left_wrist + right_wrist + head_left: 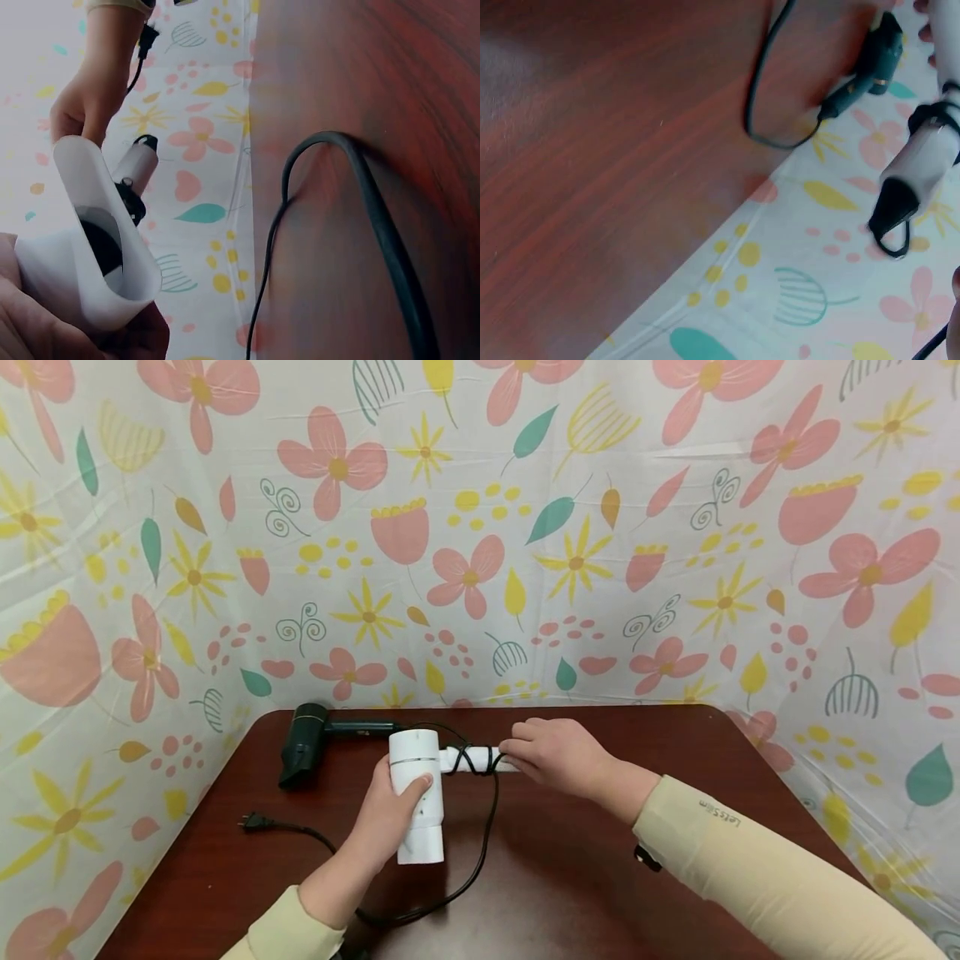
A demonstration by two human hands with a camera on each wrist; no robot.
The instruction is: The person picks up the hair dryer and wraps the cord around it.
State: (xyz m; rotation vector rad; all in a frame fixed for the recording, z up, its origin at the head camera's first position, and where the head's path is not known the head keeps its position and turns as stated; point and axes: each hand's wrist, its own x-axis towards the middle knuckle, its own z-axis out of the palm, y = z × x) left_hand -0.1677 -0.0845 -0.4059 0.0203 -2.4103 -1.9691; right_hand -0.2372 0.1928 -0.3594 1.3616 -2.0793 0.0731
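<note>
In the head view my left hand grips the barrel of a white hair dryer, its thumb across the front. The dryer's flat nozzle fills the lower left of the left wrist view. Black cord loops around the white handle, which points right. At the handle's end, my right hand pinches the cord with curled fingers, its fingertips partly hidden. At the right wrist view's edge, cord runs from that hand, and the handle's black end shows a small loop.
A dark green hair dryer lies at the back left of the brown table. A black plug lies at the left, and a cord curves across the front. A flowered cloth hangs behind the table.
</note>
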